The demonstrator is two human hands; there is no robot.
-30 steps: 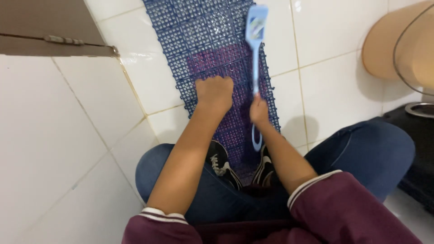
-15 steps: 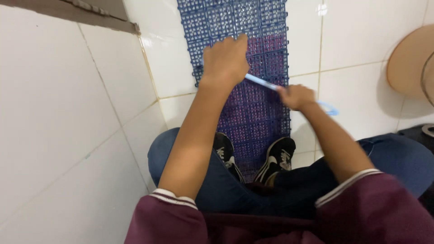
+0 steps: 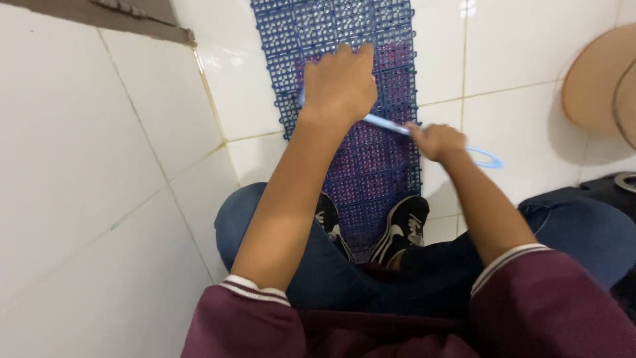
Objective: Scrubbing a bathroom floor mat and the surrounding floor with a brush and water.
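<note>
Two bare hands are at work: the left hand (image 3: 341, 83) and the right hand (image 3: 438, 141). One light blue brush (image 3: 391, 125), one blue plastic grid mat (image 3: 344, 40), two black shoes (image 3: 396, 229), one tan round lid (image 3: 599, 83) at the edge.
</note>
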